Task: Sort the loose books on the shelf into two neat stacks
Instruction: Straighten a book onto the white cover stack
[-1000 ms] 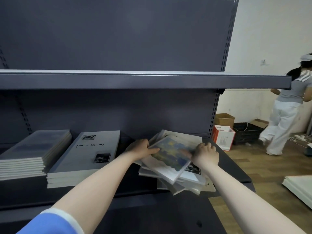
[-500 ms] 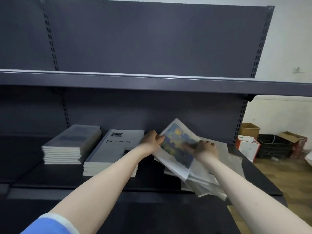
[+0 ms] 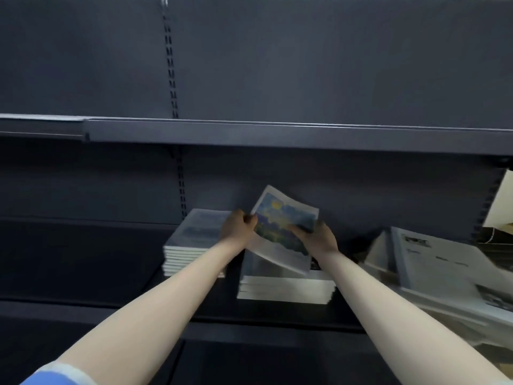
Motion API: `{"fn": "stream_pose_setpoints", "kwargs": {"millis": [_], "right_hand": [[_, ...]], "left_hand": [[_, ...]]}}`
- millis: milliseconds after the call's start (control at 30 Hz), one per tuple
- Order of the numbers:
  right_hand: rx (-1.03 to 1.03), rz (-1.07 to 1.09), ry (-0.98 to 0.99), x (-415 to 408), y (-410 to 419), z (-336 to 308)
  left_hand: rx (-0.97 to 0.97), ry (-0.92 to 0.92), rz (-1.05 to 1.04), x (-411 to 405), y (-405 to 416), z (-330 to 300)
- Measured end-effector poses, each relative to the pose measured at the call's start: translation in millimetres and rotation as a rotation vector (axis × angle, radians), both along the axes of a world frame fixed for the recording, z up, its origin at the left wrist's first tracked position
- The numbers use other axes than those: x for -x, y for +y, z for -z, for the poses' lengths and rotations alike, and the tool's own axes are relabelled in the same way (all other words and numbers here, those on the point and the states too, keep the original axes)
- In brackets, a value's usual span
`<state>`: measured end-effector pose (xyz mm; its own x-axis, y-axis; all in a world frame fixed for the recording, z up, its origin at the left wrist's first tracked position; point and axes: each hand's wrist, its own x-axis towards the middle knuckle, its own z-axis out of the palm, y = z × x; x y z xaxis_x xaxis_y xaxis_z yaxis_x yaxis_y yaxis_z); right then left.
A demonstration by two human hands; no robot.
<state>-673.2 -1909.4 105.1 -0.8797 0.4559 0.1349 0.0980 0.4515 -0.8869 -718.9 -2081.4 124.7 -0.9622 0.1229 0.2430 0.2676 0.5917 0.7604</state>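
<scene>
Holding one painted-cover book (image 3: 283,232) up off the shelf (image 3: 249,312), tilted, hovering above the middle stack (image 3: 286,287). Left hand (image 3: 240,227) pinching the book's edge at nine o'clock, fingers curled round it; right hand (image 3: 319,236) gripping the edge at three o'clock, thumb lying across the cover. Judging this as mid-carry, with the book probably heading for the far stack (image 3: 194,243) at ten o'clock of the middle one, whose top cover looks bluish, though blur is preventing a sure match. Levelling the book before lowering, squaring its corners against the stack beneath, releasing only once flat. Watching the tilt: letting a thin book sag or slide could be knocking the pile askew. Leaving the loose heap (image 3: 433,268) at three o'clock, well apart, sprawling and not yet sorted.
</scene>
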Motion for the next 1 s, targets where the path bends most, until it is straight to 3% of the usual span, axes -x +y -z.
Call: {"fn": "stream_pose_setpoints", "kwargs": {"millis": [267,433,1000], "right_hand": [[-0.071,0.023,-0.036,49.2,-81.6,7.9],[-0.105,-0.011,-0.059,72.6,-113.0,12.4],[-0.209,-0.038,-0.187,123.4,-141.5,36.6]], "left_hand": [[0.132,0.005,-0.023,31.6,-88.6,8.3],[0.098,0.019,-0.037,48.9,-126.3,22.8],[0.245,-0.008,-0.145,94.3,-155.4,60.5]]}}
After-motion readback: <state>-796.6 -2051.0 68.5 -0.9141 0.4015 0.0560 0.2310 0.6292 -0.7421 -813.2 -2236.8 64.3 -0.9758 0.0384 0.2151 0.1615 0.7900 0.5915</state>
